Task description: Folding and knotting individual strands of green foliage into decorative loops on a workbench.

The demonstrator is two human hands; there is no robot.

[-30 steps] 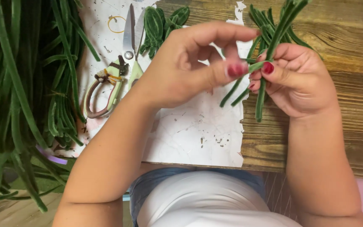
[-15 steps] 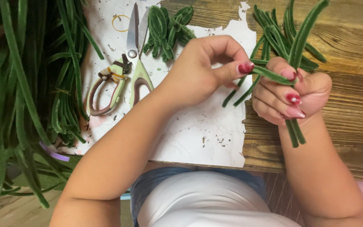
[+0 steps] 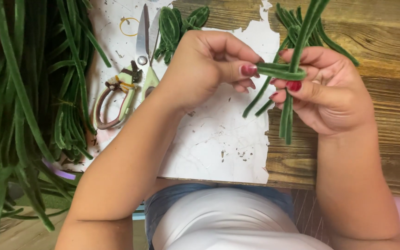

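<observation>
Bright, even light; sharp focus

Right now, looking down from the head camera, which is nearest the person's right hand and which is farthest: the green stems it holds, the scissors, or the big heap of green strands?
1. Green stems: gripped in the right hand itself.
2. Scissors: to the left, on the white sheet, beyond the left hand.
3. Heap of green strands: at the far left edge.

Left hand (image 3: 204,69) and right hand (image 3: 325,92) raised close together, fingers pinched.

Scissors (image 3: 137,74) lie on a paper sheet (image 3: 218,143) on the table (image 3: 394,125), stems (image 3: 19,106) piled to its left.
</observation>
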